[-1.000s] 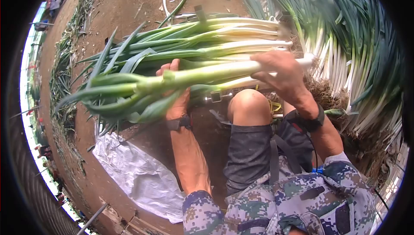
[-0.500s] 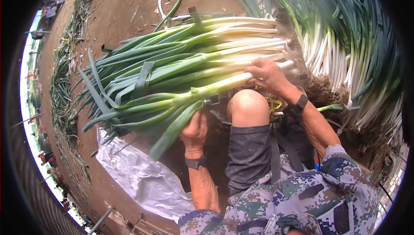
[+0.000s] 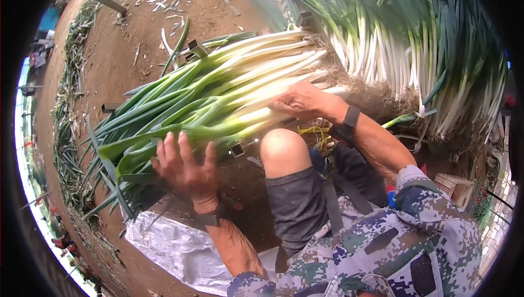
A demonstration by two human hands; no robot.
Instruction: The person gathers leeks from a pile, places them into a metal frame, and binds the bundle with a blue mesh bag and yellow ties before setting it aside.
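A row of long green onions (image 3: 262,73) lies across a metal rack, white stems and roots to the right, green leaves to the left. My left hand (image 3: 188,171), fingers spread, rests against the leaves at the near left edge. My right hand (image 3: 300,100) is closed over the white stem of the nearest onion, close to its root end; its fingertips are partly hidden. Just below the stems is my bare knee (image 3: 284,152).
A large heap of onions (image 3: 404,40) with roots fills the upper right. A white plastic sheet (image 3: 174,248) lies on the ground at lower left. Metal bracket ends (image 3: 197,49) stick up around the row. Yellow ties (image 3: 315,131) hang beside my knee. A crate (image 3: 456,188) stands at right.
My left hand has opened and moved left and up along the leaves. The leaf that hung down near it now lies along the row. The whole view has shifted, with the row appearing further left.
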